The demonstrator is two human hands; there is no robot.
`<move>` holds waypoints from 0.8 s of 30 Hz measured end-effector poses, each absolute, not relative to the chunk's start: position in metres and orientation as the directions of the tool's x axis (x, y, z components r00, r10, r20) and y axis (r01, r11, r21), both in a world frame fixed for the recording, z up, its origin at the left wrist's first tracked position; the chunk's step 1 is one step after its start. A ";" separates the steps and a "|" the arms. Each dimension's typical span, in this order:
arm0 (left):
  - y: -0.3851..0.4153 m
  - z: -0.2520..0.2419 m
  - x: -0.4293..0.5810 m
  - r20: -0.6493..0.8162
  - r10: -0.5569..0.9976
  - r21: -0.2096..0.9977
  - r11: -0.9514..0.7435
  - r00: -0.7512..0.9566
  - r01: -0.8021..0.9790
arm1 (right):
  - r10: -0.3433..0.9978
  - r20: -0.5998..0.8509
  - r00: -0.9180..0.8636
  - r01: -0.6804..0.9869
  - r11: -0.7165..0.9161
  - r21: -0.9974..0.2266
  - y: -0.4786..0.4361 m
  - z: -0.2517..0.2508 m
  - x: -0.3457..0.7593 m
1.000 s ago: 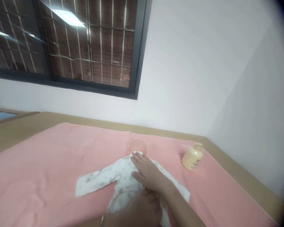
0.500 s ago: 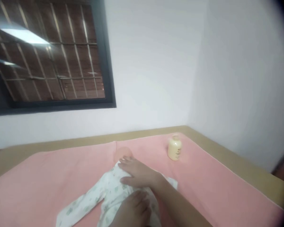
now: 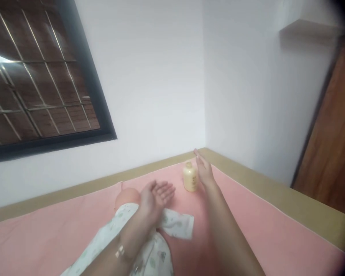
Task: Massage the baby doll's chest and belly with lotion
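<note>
My left hand is held palm up with its fingers spread, and nothing lies in it. Under that forearm is a white leaf-print baby garment, one sleeve stretched to the right. At its neck end sits a round, peach-coloured head-like form, smooth where it shows. A pale yellow bottle with dark lettering stands upright on the pink cloth. Just to the bottle's right, my right hand is upright with fingers stretched out. Whether it touches the bottle I cannot tell.
The pink cloth covers most of a tan surface set into a corner of white walls. A dark-framed, barred window is at the left. A brown wooden panel stands at the far right.
Both hands have left the garment. My left hand has turned palm up, and my right hand has moved over to the bottle. The view has swung right.
</note>
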State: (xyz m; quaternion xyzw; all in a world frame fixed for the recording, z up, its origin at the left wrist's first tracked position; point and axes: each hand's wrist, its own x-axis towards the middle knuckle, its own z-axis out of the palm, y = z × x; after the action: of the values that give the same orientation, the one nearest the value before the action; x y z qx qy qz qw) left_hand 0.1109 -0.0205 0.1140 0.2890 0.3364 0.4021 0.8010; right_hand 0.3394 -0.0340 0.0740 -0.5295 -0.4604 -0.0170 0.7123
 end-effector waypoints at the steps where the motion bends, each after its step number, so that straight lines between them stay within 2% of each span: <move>1: -0.011 0.117 0.130 -0.294 0.841 0.723 0.507 0.455 -0.469 | 0.459 0.679 0.573 0.527 0.427 -0.734 -0.030 0.069 0.340; 7: 0.025 0.118 0.203 -0.358 0.749 0.585 0.646 0.558 -0.490 | 0.571 0.658 0.490 0.563 0.369 -0.739 -0.011 0.059 0.326; 13: 0.041 0.113 0.220 -0.353 0.725 0.549 0.672 0.591 -0.497 | 0.592 0.623 0.512 0.539 0.343 -0.769 -0.003 0.055 0.319; 21: 0.050 0.113 0.224 -0.356 0.698 0.511 0.702 0.621 -0.496 | 0.653 0.462 0.600 0.374 0.282 -0.884 -0.001 0.055 0.324; 24: 0.049 0.113 0.224 -0.364 0.695 0.504 0.707 0.620 -0.497 | 0.661 0.456 0.595 0.358 0.290 -0.888 0.000 0.054 0.325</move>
State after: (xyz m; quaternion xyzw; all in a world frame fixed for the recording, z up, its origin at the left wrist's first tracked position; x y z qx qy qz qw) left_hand 0.2244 0.0493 0.1130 0.1803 0.2753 0.3379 0.8818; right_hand 0.3251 0.0003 0.0537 -0.5850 -0.4355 0.1126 0.6749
